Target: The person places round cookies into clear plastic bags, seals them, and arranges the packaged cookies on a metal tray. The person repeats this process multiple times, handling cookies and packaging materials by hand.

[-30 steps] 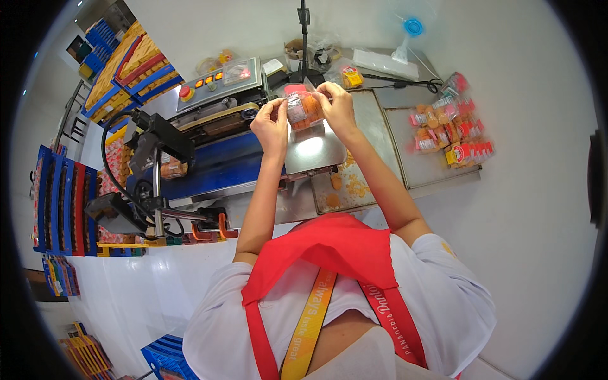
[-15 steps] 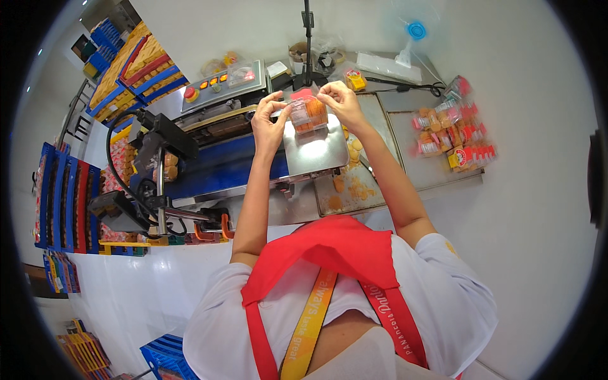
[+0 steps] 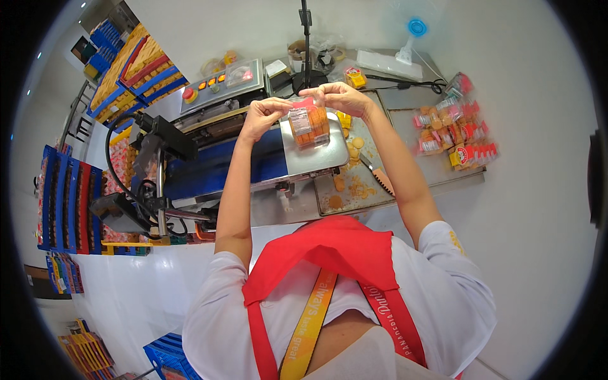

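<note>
A clear plastic pack of orange-brown biscuits (image 3: 310,128), with a white printed label and a red top, hangs over the metal end plate (image 3: 329,155) of a sealing machine. My left hand (image 3: 265,117) pinches the left corner of its top edge. At the opposite corner, the fingers of my right hand (image 3: 345,99) are closed on the plastic film. Below my right forearm, a knife (image 3: 378,174) with a peach-coloured handle lies on a baking tray (image 3: 329,204) strewn with crumbs and biscuit pieces.
Left of the plate runs a blue conveyor belt (image 3: 221,161), with a control panel (image 3: 218,88) behind it. Several packed biscuit bags (image 3: 453,130) lie at the right. A black stand (image 3: 307,44) rises at the back. Stacked crates (image 3: 66,199) stand at far left.
Both hands have shifted along the pack's top edge, the left hand moving left. The pack has dropped slightly nearer me and its label now faces up. The knife has come into sight.
</note>
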`<act>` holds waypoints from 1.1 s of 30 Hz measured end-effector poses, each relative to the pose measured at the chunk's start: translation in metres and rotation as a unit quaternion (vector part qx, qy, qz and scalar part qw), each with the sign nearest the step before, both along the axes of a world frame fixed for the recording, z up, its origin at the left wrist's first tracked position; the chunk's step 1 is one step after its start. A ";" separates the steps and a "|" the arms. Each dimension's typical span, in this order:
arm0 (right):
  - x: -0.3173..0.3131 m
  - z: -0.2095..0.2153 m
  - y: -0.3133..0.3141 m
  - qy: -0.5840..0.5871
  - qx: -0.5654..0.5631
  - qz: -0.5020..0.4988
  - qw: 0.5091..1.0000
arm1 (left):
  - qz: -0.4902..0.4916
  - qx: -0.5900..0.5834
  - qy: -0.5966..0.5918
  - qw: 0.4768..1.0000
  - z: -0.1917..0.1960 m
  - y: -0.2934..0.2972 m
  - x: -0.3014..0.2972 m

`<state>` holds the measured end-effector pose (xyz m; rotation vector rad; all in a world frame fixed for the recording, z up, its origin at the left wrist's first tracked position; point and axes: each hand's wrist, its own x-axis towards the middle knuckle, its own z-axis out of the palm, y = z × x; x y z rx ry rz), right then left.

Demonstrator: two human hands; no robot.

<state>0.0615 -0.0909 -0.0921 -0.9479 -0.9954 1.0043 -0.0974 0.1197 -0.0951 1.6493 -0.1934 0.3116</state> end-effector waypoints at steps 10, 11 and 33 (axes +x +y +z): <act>0.014 -0.019 0.003 0.070 0.015 0.042 0.997 | 0.013 0.035 -0.024 0.999 -0.007 0.007 0.010; 0.018 -0.023 0.004 0.076 0.019 0.062 0.995 | 0.014 0.037 -0.027 0.999 -0.007 0.005 0.011; -0.012 -0.026 -0.005 -0.075 0.011 -0.173 0.982 | 0.073 -0.031 -0.045 0.996 -0.018 -0.020 0.012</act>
